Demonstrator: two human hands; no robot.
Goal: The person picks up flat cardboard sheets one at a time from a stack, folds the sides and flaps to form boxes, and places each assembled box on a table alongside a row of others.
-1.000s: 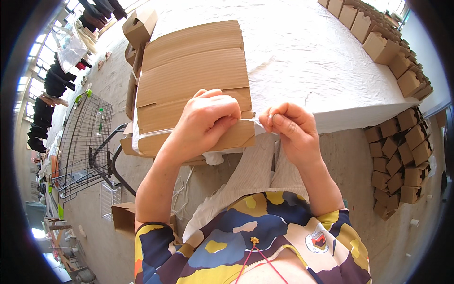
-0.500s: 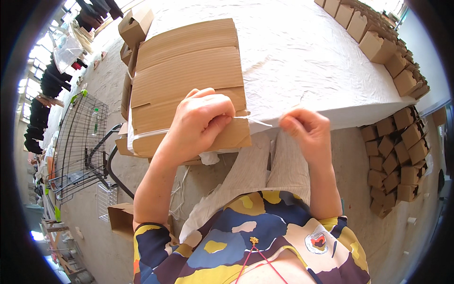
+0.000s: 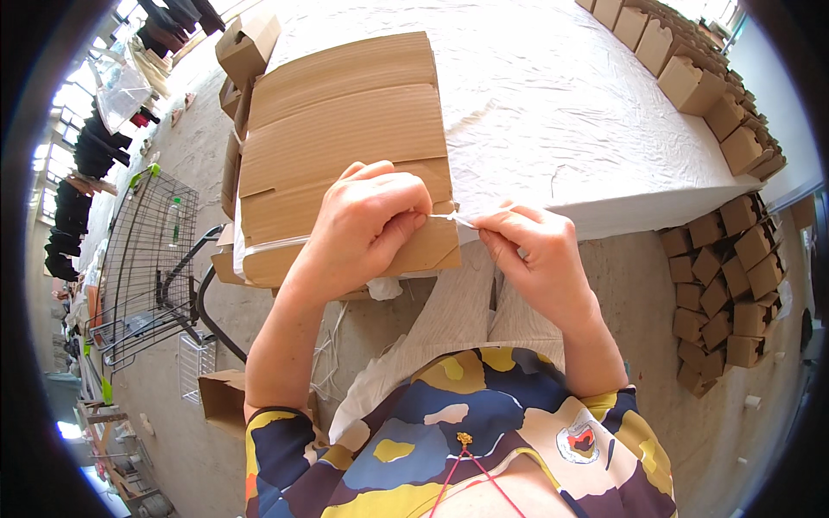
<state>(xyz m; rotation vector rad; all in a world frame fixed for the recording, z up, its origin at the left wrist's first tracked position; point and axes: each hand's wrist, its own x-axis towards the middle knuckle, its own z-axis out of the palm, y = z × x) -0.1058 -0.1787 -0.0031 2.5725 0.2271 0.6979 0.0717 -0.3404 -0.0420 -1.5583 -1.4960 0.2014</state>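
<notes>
A stack of flattened brown cardboard (image 3: pixel 341 129) lies at the near left edge of a table covered in white cloth. A white string (image 3: pixel 442 216) runs across the near part of the cardboard and stretches between my hands at its right edge. My left hand (image 3: pixel 367 220) rests over the cardboard, closed, with the string pinched between thumb and forefinger. Just off the cardboard's right edge, my right hand (image 3: pixel 531 250) is closed in a pinch on the string's other end. A small twist or knot shows in the string between them.
The white-covered table (image 3: pixel 553 104) extends to the right, with rows of folded boxes (image 3: pixel 691 86) along its far right edge. More small boxes (image 3: pixel 725 285) are piled on the floor at right. A wire cart (image 3: pixel 142 268) stands at left, and an open carton (image 3: pixel 223 401) sits below.
My right hand has moved left toward the cardboard and taken hold of the string's loose end. My left hand has stayed nearly where it was, still pinching.
</notes>
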